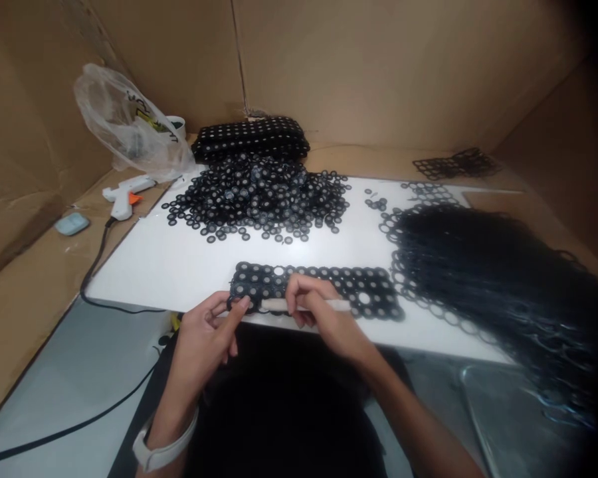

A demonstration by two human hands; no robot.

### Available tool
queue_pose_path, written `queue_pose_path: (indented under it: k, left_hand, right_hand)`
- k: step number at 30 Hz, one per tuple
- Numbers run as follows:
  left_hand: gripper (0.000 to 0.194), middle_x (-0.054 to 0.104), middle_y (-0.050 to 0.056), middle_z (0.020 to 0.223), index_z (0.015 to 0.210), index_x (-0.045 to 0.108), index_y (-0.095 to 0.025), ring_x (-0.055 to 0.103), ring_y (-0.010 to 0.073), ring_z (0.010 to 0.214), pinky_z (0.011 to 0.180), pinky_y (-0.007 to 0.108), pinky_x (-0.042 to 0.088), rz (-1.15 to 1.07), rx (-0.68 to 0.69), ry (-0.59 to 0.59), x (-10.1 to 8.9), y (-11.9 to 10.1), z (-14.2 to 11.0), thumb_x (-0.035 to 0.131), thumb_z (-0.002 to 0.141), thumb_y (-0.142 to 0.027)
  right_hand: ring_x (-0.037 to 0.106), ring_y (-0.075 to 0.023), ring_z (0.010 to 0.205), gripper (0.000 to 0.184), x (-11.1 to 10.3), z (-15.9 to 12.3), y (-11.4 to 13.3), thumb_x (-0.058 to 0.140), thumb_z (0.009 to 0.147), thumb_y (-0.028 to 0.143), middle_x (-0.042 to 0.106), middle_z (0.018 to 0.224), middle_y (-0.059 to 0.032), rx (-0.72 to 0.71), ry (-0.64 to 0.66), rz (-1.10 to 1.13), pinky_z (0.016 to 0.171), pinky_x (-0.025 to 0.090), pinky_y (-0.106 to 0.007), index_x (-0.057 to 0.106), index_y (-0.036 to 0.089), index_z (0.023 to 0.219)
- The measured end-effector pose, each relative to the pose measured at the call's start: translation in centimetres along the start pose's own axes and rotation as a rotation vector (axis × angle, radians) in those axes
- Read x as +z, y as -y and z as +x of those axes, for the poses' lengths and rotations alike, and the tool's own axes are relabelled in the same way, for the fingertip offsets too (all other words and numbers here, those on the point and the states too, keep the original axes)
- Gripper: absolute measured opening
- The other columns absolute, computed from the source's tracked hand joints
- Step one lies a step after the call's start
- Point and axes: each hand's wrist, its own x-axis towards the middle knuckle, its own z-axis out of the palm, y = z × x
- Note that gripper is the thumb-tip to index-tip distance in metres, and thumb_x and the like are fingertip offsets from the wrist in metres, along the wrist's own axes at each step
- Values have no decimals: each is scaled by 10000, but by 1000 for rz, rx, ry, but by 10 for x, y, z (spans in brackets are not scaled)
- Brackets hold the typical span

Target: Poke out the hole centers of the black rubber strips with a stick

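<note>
A flat black strip of joined rings, most with grey centres, lies along the front edge of the white board. Two of its rings show bright white centres. My left hand pinches the strip's near left corner between thumb and fingers. In my right hand is a slim white pen-like stick, held low over the strip with its tip pointing left, close to my left thumb. Whether the tip touches a ring I cannot tell. My right hand covers part of the strip's middle.
Behind the strip is a heap of loose black ring pieces, with a folded dotted black stack beyond. Black ring netting piles up at right. A glue gun with its cord, a plastic bag and a light-blue case sit left.
</note>
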Motion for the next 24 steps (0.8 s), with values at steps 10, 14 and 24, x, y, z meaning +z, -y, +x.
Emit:
queue_pose_path:
  k: [10, 14, 24]
  left_hand:
    - [401, 674, -14, 606, 975, 777, -260, 594, 163, 494, 478, 225, 425, 361, 135, -222, -8, -2, -10, 800, 867, -646]
    - [485, 663, -22, 603, 1023, 747, -238, 608, 170, 469, 452, 233, 459, 165, 30, -222, -13, 6, 1, 873, 798, -649]
    - [520, 635, -26, 586, 942, 711, -205, 468, 96, 376, 342, 187, 366, 31, 13, -166, -15, -10, 1, 896, 767, -659]
  right_hand:
    - [597, -170, 729, 248, 2, -2, 8, 442, 931, 95, 679, 756, 20, -29, 75, -158, 721, 418, -296, 608, 223, 800]
    - [540, -172, 669, 242, -18, -8, 10, 430, 908, 108, 640, 700, 7, -44, 12, -50, 662, 409, -295, 580, 226, 759]
    - [541, -174, 683, 260, -19, -4, 1, 420, 913, 107, 637, 699, 0, -3, 38, -76, 659, 408, -294, 585, 223, 747]
